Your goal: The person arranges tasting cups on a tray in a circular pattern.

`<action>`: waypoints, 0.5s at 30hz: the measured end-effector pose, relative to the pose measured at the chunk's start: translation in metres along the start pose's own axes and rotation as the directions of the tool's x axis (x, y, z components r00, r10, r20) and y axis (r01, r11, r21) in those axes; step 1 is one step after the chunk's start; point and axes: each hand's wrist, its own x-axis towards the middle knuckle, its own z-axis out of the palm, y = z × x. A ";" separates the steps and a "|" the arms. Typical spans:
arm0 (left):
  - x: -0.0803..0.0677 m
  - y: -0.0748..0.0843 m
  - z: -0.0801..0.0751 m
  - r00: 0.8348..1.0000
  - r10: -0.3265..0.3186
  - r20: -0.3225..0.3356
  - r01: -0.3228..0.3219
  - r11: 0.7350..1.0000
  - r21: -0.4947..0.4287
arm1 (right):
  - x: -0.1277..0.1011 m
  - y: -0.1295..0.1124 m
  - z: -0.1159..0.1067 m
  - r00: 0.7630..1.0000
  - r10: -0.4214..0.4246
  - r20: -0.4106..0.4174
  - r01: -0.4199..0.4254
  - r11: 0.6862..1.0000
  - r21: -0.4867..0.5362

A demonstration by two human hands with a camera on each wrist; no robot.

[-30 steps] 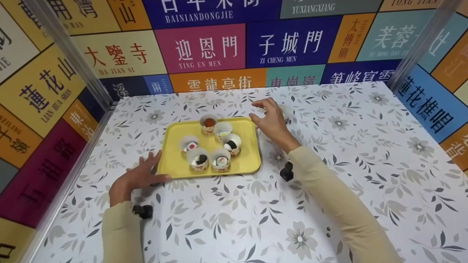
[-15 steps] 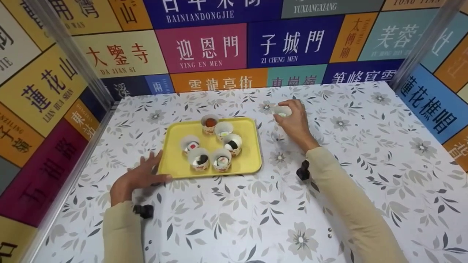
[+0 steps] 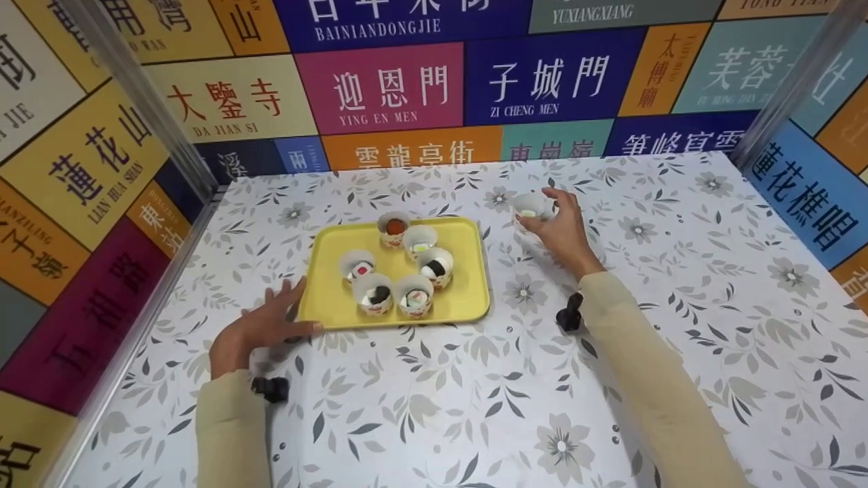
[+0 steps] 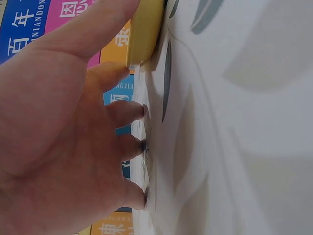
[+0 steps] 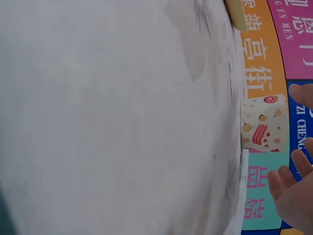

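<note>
Coloured wall panels (image 3: 380,88) are lettered "YING EN MEN", "ZI CHENG MEN" and "DA JIAN SI" behind a floral table (image 3: 475,393). A printed paper cup (image 3: 529,205), standing right of the yellow tray (image 3: 468,298), is loosely cupped by the right hand (image 3: 563,227) with fingers apart, unclasped. The tray's near-left corner is touched by the flat, spread left hand (image 3: 261,329).

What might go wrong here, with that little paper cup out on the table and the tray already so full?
The paper cup looks light, and the right hand has its fingers about it; a hard squeeze might crush or tip it. Six cups stand close together on the yellow tray, so adding another could knock one over. The left hand touches only the tray's corner, so the tray may slide.
</note>
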 end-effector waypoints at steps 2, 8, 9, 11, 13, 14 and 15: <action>0.000 0.000 0.000 1.000 -0.007 0.000 0.007 1.000 -0.007 | 0.001 0.000 0.001 0.999 0.033 0.003 -0.033 0.999 0.036; -0.001 0.001 0.000 1.000 -0.019 0.008 0.019 0.999 -0.027 | 0.006 -0.002 0.005 0.993 0.114 0.036 -0.117 0.988 0.100; -0.001 0.001 0.000 1.000 -0.020 0.008 0.020 0.999 -0.032 | 0.007 -0.002 0.005 0.991 0.125 0.042 -0.129 0.986 0.107; -0.001 0.002 -0.001 1.000 -0.022 0.011 0.022 0.999 -0.040 | 0.009 -0.002 0.006 0.987 0.151 0.052 -0.157 0.981 0.118; -0.002 0.001 0.000 1.000 -0.028 0.010 0.029 0.999 -0.043 | 0.012 -0.001 0.006 0.983 0.174 0.060 -0.180 0.975 0.131; -0.001 0.001 0.000 0.999 -0.031 0.010 0.032 0.999 -0.041 | 0.012 -0.001 0.007 0.980 0.188 0.066 -0.195 0.971 0.137; -0.002 0.001 0.000 0.999 -0.036 0.010 0.036 0.999 -0.037 | 0.013 -0.001 0.007 0.977 0.201 0.071 -0.209 0.968 0.139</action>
